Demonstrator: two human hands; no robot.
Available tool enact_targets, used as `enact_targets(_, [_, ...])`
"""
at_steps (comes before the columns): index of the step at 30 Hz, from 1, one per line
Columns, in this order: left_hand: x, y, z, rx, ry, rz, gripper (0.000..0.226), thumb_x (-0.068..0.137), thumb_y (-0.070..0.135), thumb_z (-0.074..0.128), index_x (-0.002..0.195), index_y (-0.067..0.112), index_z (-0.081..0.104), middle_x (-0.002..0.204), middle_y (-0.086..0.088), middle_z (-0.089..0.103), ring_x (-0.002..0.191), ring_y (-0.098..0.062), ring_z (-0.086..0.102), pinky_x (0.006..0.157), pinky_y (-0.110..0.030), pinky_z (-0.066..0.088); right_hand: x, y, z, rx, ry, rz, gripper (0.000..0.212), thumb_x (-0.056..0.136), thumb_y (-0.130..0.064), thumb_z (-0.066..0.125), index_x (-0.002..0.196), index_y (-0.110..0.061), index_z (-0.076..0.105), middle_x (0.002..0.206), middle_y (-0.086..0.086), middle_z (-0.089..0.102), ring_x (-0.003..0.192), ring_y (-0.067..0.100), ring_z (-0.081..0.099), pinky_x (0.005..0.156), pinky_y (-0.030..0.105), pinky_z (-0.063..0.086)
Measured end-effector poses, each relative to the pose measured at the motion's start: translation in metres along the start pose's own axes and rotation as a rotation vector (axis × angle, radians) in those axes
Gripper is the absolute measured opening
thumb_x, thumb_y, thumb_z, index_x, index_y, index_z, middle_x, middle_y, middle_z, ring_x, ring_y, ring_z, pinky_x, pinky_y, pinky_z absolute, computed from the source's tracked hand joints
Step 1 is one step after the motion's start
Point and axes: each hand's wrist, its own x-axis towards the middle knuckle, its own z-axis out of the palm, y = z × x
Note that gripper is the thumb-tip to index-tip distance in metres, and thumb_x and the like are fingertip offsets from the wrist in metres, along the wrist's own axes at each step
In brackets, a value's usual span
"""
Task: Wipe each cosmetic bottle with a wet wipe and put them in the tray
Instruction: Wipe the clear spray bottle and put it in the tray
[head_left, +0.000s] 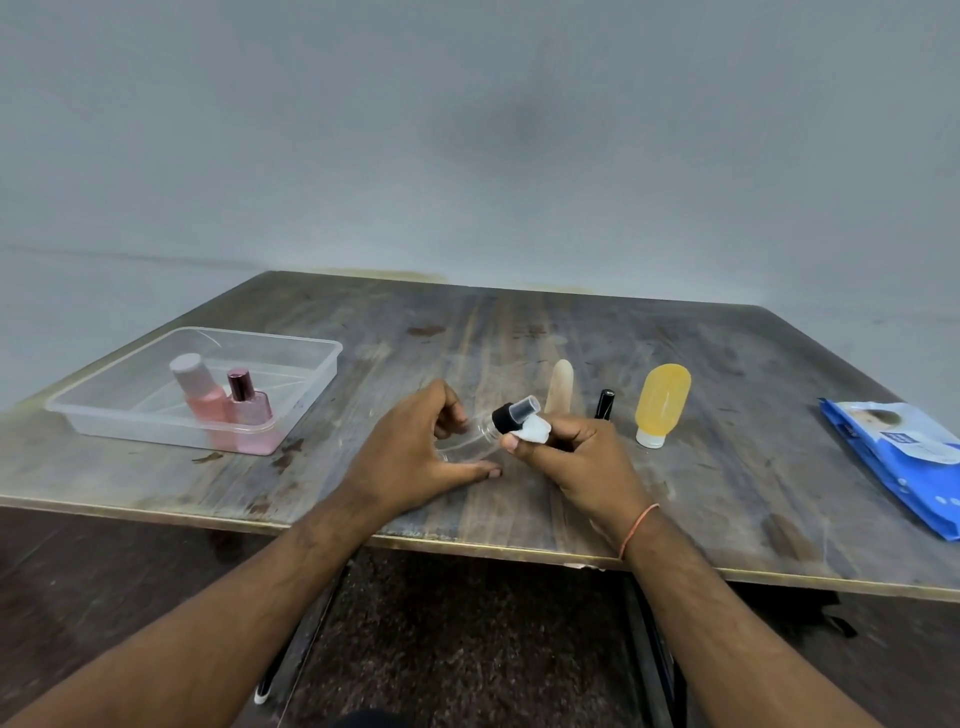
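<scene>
1. Both hands are up over the near middle of the table (519, 332), working one clear spray bottle (470, 439) between them.
2. The left hand (415, 457) grips the bottle's see-through body, fingers curled round it, thumb stretched out low toward the table.
3. The bottle lies tilted, its black collar and clear cap (514, 413) pointing up and to the right.
4. The right hand (571, 457) pinches a small white wipe (535, 431) between thumb and curled fingers, and the wipe is pressed against the bottle just under the black collar.
5. There's an orange thread band (638, 529) on the right wrist.
6. Over on the left sits the clear tray (311, 348), and two bottles are in it already: a pink bottle (200, 392) with a pale cap, and right beside it a squat perfume bottle (248, 408) with a shiny dark-red cap. They stand at the tray's near end, touching or nearly so.
7. Behind the right hand, still on the bare table: a beige tube (560, 387), a slim black tube (604, 404), and a yellow bottle (662, 402) standing on its white cap.
8. Far right, well apart from the rest, lies the blue wipes pack (904, 462), flat near the table's edge.
</scene>
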Motion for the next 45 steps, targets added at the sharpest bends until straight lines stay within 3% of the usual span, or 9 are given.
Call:
enact_targets(4, [-0.001, -0.001, 0.0, -0.121, -0.041, -0.109, 0.059, 0.063, 0.054, 0.101, 0.1, 0.031, 0.061, 0.09, 0.012, 0.07, 0.08, -0.004, 0.066, 0.07, -0.018, 0.054, 0.0, -0.001, 0.0, 0.047, 0.094, 0.006, 0.025, 0.093, -0.021, 0.082, 0.087, 0.003, 0.078, 0.071, 0.008, 0.054, 0.07, 0.018, 0.047, 0.068, 0.033, 0.038])
enact_targets(9, [0.005, 0.001, -0.001, -0.447, -0.216, -0.287, 0.035, 0.077, 0.022, 0.095, 0.105, 0.016, 0.075, 0.072, 0.007, 0.07, 0.066, -0.003, 0.065, 0.061, -0.021, 0.058, 0.001, 0.0, 0.0, 0.047, 0.095, 0.008, 0.017, 0.1, -0.018, 0.074, 0.113, -0.025, 0.082, 0.077, 0.007, 0.059, 0.071, 0.019, 0.053, 0.066, 0.034, 0.047])
enact_targets(12, [0.006, -0.003, -0.001, -0.487, -0.273, -0.322, 0.042, 0.083, 0.043, 0.085, 0.116, 0.018, 0.076, 0.097, -0.006, 0.082, 0.09, -0.021, 0.079, 0.077, -0.038, 0.066, 0.002, 0.0, -0.001, 0.072, 0.144, 0.042, 0.021, 0.105, -0.014, 0.065, 0.116, -0.025, 0.08, 0.08, -0.001, 0.067, 0.07, 0.009, 0.059, 0.064, 0.027, 0.05])
enact_targets(14, [0.006, -0.004, -0.001, -0.473, -0.319, -0.316, 0.043, 0.091, 0.046, 0.074, 0.122, 0.017, 0.074, 0.111, -0.002, 0.083, 0.104, -0.016, 0.079, 0.085, -0.034, 0.063, 0.003, -0.001, -0.001, 0.113, 0.178, 0.048, 0.022, 0.106, -0.011, 0.063, 0.118, -0.021, 0.078, 0.085, -0.004, 0.074, 0.067, 0.007, 0.06, 0.061, 0.025, 0.05])
enact_targets(18, [0.007, -0.001, 0.001, -0.432, -0.357, -0.288, 0.043, 0.1, 0.045, 0.058, 0.124, 0.014, 0.073, 0.115, 0.006, 0.082, 0.104, -0.012, 0.078, 0.089, -0.022, 0.058, 0.005, 0.001, 0.001, 0.159, 0.228, 0.017, 0.025, 0.103, -0.007, 0.067, 0.121, -0.024, 0.067, 0.102, 0.005, 0.081, 0.068, 0.012, 0.062, 0.059, 0.027, 0.053])
enact_targets(25, [0.007, -0.005, 0.001, -0.368, -0.401, -0.203, 0.041, 0.109, 0.044, 0.051, 0.128, 0.017, 0.075, 0.12, 0.009, 0.081, 0.119, -0.011, 0.074, 0.109, -0.042, 0.055, 0.002, 0.008, 0.007, -0.026, 0.181, -0.108, 0.016, 0.093, -0.019, 0.083, 0.104, -0.031, 0.082, 0.093, -0.008, 0.079, 0.073, 0.017, 0.056, 0.069, 0.037, 0.049])
enact_targets(29, [0.007, -0.004, 0.001, -0.365, -0.408, -0.196, 0.042, 0.106, 0.048, 0.054, 0.127, 0.019, 0.074, 0.119, 0.011, 0.081, 0.114, -0.015, 0.075, 0.103, -0.045, 0.059, -0.001, 0.0, 0.005, -0.135, 0.324, -0.125, 0.017, 0.093, -0.022, 0.082, 0.102, -0.037, 0.082, 0.075, -0.006, 0.073, 0.063, 0.012, 0.053, 0.059, 0.031, 0.046])
enact_targets(35, [0.007, -0.004, 0.002, -0.428, -0.42, -0.206, 0.032, 0.105, 0.04, 0.06, 0.125, 0.019, 0.074, 0.113, 0.005, 0.082, 0.103, -0.008, 0.077, 0.083, -0.022, 0.058, -0.005, -0.007, 0.006, -0.166, 0.407, -0.187, 0.024, 0.094, -0.016, 0.081, 0.104, -0.038, 0.081, 0.08, -0.02, 0.073, 0.059, 0.007, 0.053, 0.058, 0.018, 0.044])
enact_targets(45, [0.008, -0.004, 0.001, -0.472, -0.427, -0.239, 0.017, 0.103, 0.032, 0.069, 0.111, 0.02, 0.078, 0.104, -0.002, 0.083, 0.097, -0.015, 0.078, 0.079, -0.025, 0.06, -0.005, -0.007, 0.006, -0.112, 0.461, -0.162, 0.019, 0.095, -0.024, 0.082, 0.099, -0.042, 0.08, 0.076, -0.011, 0.074, 0.06, 0.018, 0.058, 0.057, 0.027, 0.047])
